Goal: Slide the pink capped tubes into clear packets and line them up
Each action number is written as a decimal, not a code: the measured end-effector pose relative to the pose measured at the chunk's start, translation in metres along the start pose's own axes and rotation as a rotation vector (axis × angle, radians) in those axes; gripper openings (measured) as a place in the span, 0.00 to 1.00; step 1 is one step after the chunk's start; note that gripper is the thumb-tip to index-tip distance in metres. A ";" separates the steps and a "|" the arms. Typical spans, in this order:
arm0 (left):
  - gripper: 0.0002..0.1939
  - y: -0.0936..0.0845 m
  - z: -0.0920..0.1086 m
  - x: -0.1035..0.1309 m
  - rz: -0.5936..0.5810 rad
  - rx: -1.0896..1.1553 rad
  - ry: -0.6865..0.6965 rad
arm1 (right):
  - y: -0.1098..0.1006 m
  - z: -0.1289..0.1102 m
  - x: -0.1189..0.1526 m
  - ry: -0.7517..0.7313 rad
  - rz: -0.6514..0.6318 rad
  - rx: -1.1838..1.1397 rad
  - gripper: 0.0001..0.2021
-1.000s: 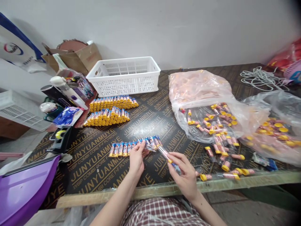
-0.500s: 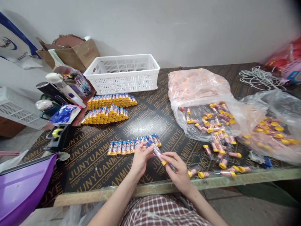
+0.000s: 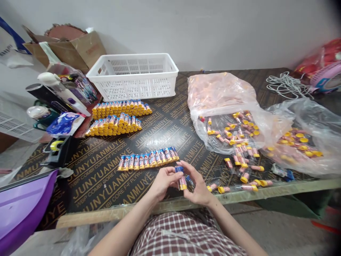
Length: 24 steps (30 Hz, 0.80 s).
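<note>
Between my hands, a small clear tube (image 3: 182, 180) with a yellow base, pink contents and a blue upper end stands nearly upright above the table's front edge. My left hand (image 3: 166, 181) pinches it from the left, thumb across the blue part. My right hand (image 3: 196, 183) curves round its other side, fingertips at the top and thumb near the yellow base. Another blue piece (image 3: 189, 180) shows partly under my right palm. Just beyond lies a row of labelled tubes (image 3: 147, 159), blue ends away from me and yellow ends nearer.
Stacked tubes (image 3: 114, 124) lie before a white basket (image 3: 138, 87). To the right, unlabelled tubes (image 3: 241, 156) spill from a clear plastic bag (image 3: 221, 92). A tape dispenser (image 3: 60, 151), bottles (image 3: 58, 90) and a purple dustpan (image 3: 29, 209) stand left; cord (image 3: 286, 85) lies far right.
The tube has turned from slanted to nearly upright, and my right hand has shifted from its yellow end up around it. The whole view has shifted slightly.
</note>
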<state>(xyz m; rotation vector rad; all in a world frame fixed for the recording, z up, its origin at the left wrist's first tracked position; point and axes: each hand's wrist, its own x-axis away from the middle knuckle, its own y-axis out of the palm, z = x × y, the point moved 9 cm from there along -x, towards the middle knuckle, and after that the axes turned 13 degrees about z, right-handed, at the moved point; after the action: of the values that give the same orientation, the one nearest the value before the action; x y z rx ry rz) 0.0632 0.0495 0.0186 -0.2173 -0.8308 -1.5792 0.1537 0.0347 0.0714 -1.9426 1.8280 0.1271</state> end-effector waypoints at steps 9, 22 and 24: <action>0.20 0.000 -0.001 0.001 0.012 -0.009 0.001 | 0.000 0.002 0.002 0.022 0.028 -0.051 0.43; 0.20 -0.004 0.000 0.000 0.020 0.012 0.006 | 0.000 0.001 0.001 0.018 0.067 -0.073 0.42; 0.20 -0.004 -0.001 0.000 0.021 0.013 0.010 | 0.002 0.002 0.000 0.018 0.063 -0.069 0.42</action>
<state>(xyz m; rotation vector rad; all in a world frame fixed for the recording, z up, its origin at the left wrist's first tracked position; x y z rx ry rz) 0.0597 0.0486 0.0168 -0.2082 -0.8282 -1.5543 0.1518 0.0353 0.0694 -1.9384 1.9211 0.1968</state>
